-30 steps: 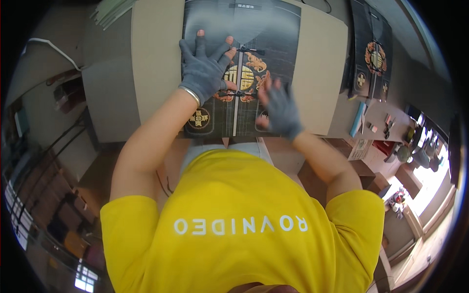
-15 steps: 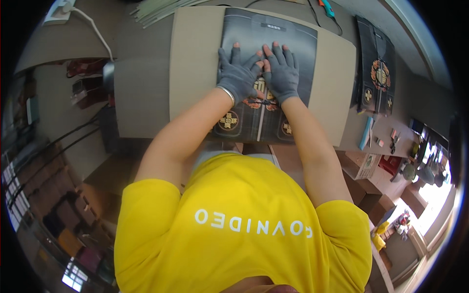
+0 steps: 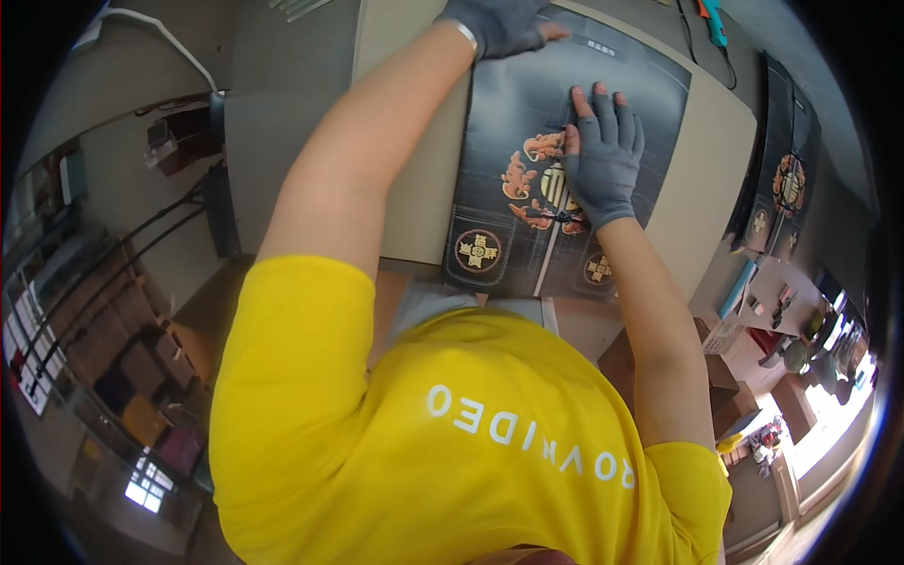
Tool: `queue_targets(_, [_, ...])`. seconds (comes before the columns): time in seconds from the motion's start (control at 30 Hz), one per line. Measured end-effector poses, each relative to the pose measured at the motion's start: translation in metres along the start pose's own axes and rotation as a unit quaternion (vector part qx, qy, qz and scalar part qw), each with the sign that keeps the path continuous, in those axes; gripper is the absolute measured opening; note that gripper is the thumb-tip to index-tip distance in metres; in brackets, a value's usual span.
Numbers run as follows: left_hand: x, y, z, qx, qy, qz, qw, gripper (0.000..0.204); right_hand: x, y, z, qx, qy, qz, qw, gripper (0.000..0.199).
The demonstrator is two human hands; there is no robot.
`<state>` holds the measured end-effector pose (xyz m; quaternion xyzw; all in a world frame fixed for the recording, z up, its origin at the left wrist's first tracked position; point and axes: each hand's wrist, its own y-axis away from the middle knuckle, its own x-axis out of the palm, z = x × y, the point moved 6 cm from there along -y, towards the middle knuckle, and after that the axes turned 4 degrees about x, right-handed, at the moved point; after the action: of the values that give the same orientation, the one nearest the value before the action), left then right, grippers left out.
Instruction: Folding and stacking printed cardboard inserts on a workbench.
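Observation:
A glossy dark printed sheet [image 3: 527, 104], with gold emblems and orange figures, lies on a beige board [image 3: 414, 179]. My right hand [image 3: 607, 155], in a grey glove with bare fingertips, rests flat on its middle, fingers spread. Up at the sheet's far left corner is my left hand [image 3: 494, 26], gloved the same way with a pale band at the wrist. Its thumb stretches out over the sheet, and the picture's top edge cuts off its other fingers. Nothing shows held in either hand.
Another dark printed piece [image 3: 786, 179] lies to the right of the board. A teal-handled tool [image 3: 714, 24] with a cord is at the far right. Small tools, among them scissors [image 3: 782, 303], lie at the right. A white cable [image 3: 174, 42] hangs at the far left.
My left hand has left its place beside the right one and moved far and left to the sheet's top corner. My right hand stays flat on the sheet. The view has shifted.

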<state>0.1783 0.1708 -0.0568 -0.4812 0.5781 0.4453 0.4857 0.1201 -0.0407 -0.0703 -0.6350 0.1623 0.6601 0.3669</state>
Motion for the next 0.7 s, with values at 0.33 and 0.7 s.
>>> queue_targets(0.33, [0.031, 0.198, -0.133, 0.02, 0.168, -0.131, 0.977, 0.089, 0.004, 0.001, -0.005, 0.0, 0.02, -0.028, 0.999, 0.044])
queue_targets(0.7, [0.051, 0.275, -0.21, -0.006, 0.144, -0.084, 0.986, 0.091, 0.009, 0.006, -0.008, -0.021, -0.018, -0.091, 0.995, 0.043])
